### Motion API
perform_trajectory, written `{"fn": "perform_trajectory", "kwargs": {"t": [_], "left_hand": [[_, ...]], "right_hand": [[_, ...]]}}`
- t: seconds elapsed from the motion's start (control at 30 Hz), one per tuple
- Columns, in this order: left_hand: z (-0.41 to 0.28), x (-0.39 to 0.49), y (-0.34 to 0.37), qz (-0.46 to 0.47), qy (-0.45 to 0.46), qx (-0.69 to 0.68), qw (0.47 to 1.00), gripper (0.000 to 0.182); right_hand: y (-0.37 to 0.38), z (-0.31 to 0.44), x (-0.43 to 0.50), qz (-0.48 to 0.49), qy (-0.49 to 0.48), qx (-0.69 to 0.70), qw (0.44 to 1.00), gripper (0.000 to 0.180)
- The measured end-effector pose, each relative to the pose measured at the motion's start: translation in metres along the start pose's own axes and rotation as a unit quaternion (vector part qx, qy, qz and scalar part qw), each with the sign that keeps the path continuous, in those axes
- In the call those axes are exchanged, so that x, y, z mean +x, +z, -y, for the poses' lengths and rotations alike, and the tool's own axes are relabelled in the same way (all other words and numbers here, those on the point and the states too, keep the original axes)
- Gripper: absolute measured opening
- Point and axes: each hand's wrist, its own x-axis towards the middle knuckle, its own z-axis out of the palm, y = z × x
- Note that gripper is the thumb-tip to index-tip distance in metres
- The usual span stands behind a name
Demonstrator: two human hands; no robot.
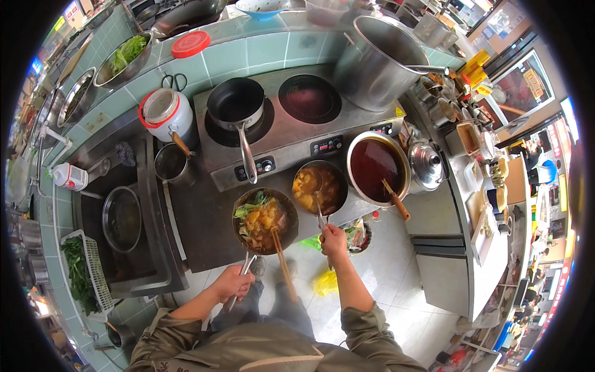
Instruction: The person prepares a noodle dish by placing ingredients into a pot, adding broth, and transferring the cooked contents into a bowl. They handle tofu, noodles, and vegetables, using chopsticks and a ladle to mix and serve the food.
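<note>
My left hand [234, 284] grips the metal handle of a pan [292, 236] that holds potato chunks, leafy greens and other food [261, 218]. A pair of long wooden chopsticks [284, 267] rests in this pan, their ends leaning over its near rim. My right hand [333, 241] is closed around a metal spoon or ladle [319, 204], whose bowl is in a second pan [344, 186] of potato stew [304, 183]. Whether that hand also holds the second pan's handle, I cannot tell. Right of it stands a steel pot [406, 174] of dark red liquid with a wooden-handled utensil [397, 202].
An empty black frying pan [236, 100] sits on the left hob of the cooktop [274, 139], with a tall stockpot [372, 74] at its right end. A sink [153, 260] lies left, a lidded pot [425, 162] right. A yellow plastic bag [326, 282] is on the floor.
</note>
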Motion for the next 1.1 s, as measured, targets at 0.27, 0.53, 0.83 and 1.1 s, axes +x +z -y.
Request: {"fn": "perform_trajectory", "kwargs": {"t": [0.27,0.53,0.83,1.1], "left_hand": [[0.005,0.007,-0.001,-0.019,0.003,-0.009,1.000,0.012],[0.002,0.020,-0.003,-0.016,0.004,-0.010,1.000,0.013],[-0.007,0.024,0.009,-0.013,0.005,-0.001,1.000,0.015],[-0.006,0.009,0.015,-0.006,0.019,0.030,0.999,0.014]], "right_hand": [[-0.012,0.029,-0.031,0.002,0.078,0.062,0.995,0.026],[-0.012,0.010,-0.034,0.040,0.091,0.080,0.992,0.028],[-0.022,0.011,-0.035,0.123,0.135,0.261,0.948,0.015],[-0.043,0.032,-0.050,0.124,0.135,0.287,0.940,0.020]]}}
